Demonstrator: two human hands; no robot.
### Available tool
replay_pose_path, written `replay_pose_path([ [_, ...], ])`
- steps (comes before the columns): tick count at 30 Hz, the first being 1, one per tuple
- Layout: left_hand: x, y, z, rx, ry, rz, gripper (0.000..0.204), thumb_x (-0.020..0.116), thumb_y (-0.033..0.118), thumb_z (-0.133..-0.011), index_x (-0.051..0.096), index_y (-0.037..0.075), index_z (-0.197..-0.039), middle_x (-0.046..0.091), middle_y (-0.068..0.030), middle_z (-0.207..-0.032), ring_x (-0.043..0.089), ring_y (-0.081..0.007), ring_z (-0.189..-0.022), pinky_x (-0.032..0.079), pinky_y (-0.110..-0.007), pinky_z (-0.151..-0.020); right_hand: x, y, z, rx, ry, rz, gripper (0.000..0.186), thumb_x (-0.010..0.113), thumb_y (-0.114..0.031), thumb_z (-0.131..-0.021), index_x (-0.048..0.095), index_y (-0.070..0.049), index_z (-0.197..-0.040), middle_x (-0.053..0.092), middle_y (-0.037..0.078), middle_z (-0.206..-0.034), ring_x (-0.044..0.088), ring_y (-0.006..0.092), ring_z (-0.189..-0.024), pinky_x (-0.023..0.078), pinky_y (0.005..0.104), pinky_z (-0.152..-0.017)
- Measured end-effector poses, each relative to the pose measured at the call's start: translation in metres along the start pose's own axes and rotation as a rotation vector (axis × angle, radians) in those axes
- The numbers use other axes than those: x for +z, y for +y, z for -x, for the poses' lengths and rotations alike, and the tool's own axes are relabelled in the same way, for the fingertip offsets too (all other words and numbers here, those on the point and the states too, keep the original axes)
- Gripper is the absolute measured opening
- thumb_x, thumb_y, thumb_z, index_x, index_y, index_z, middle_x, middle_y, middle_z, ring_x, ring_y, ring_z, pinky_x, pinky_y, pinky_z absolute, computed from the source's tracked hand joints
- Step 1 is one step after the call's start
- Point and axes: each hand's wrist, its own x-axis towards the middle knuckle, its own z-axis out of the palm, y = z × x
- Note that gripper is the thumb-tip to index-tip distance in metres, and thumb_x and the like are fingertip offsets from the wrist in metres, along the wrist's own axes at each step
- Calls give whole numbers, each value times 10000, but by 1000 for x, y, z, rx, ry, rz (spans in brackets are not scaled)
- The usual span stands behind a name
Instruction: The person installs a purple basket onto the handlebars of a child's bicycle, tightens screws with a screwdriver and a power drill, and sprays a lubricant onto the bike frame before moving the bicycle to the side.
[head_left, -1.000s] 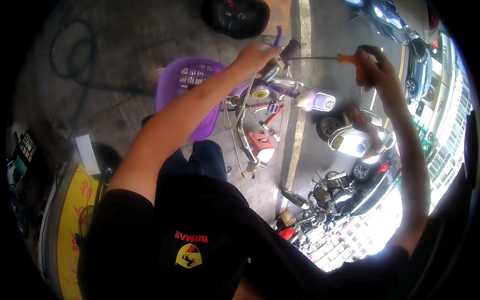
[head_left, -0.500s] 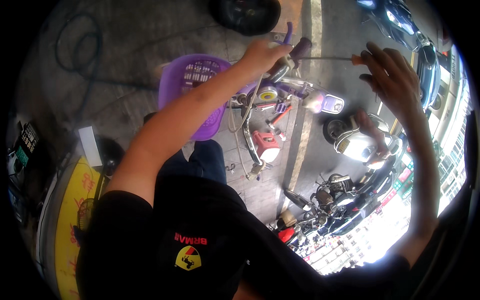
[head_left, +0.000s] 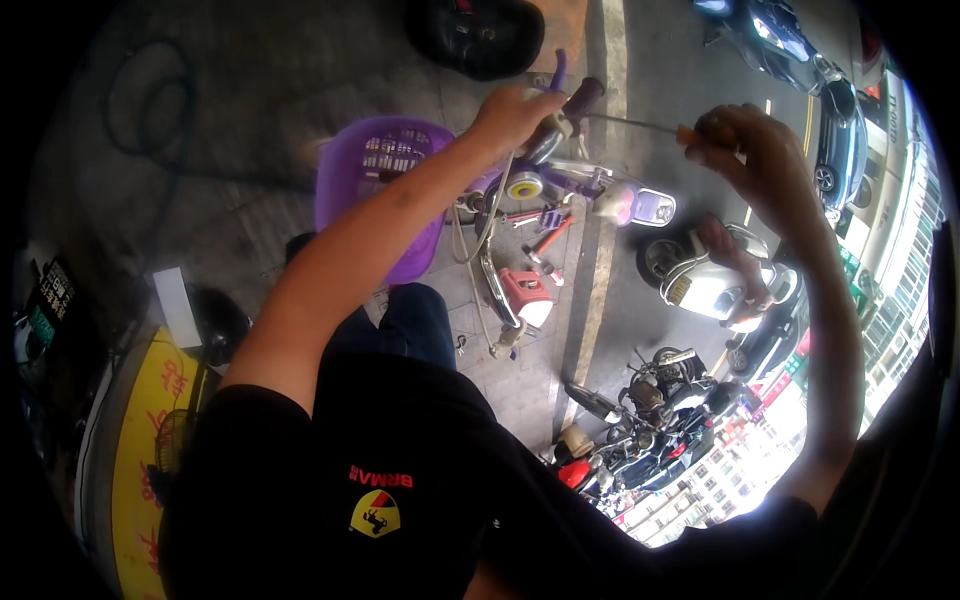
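My left hand [head_left: 515, 120] is closed on the handlebar of a small purple bicycle [head_left: 575, 180], beside its purple brake lever [head_left: 560, 65] and dark grip [head_left: 585, 97]. My right hand [head_left: 730, 140] is wrapped round the orange handle of a screwdriver [head_left: 686, 135], whose thin metal shaft points left to the grip and the clamp near my left hand; where its tip sits is hidden. A purple plastic basket [head_left: 345, 190] is just left of the bicycle, partly behind my left forearm. On the pavement below lie red-handled tools [head_left: 550, 235] and a red-and-white plastic object [head_left: 525, 290].
A dark rounded object [head_left: 470, 35] lies at the top, a coiled hose [head_left: 145, 95] on the left pavement. A white scooter [head_left: 710, 290], parked motorcycles [head_left: 650, 400] and cars [head_left: 835, 140] line the road at right. A yellow sign board [head_left: 150, 430] stands lower left.
My right hand and the screwdriver went rightward, then came back left and slightly lower, the fingers now curled closer round the handle. My left hand stays at the handlebar, shifting slightly.
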Motion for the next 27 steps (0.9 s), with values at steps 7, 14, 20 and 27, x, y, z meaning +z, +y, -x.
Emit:
replay_pose_path([
  [7,-1,2,5,-23,-19,41,360,633,378,-877,644,25,-948,698,-75,-822,662,-140,-671,520,-268,-597,45,1,-6,-220,365,-325,178,686,-143,-846,593,-5,-781,549,45,-676,483,92,-549,370,251,-497],
  [14,-2,1,8,26,-17,87,366,639,377,-871,650,19,-948,698,-85,-815,652,-131,-646,494,-252,-559,63,-15,-8,16,670,-258,300,677,-155,-876,557,-19,-637,471,10,-488,423,47,-465,328,235,-451],
  [20,3,5,14,35,38,99,353,655,353,-858,667,4,-906,696,-80,-767,637,-117,-609,483,-241,-538,70,-26,-13,173,802,-309,331,666,-154,-887,557,-6,-611,512,9,-483,445,29,-466,364,204,-455],
  [27,0,-5,4,80,42,-34,366,656,347,-857,672,-17,-894,694,-83,-745,623,-113,-580,477,-248,-517,66,-33,-20,371,795,-437,313,649,-193,-899,623,15,-667,538,0,-503,542,31,-507,420,196,-470],
])
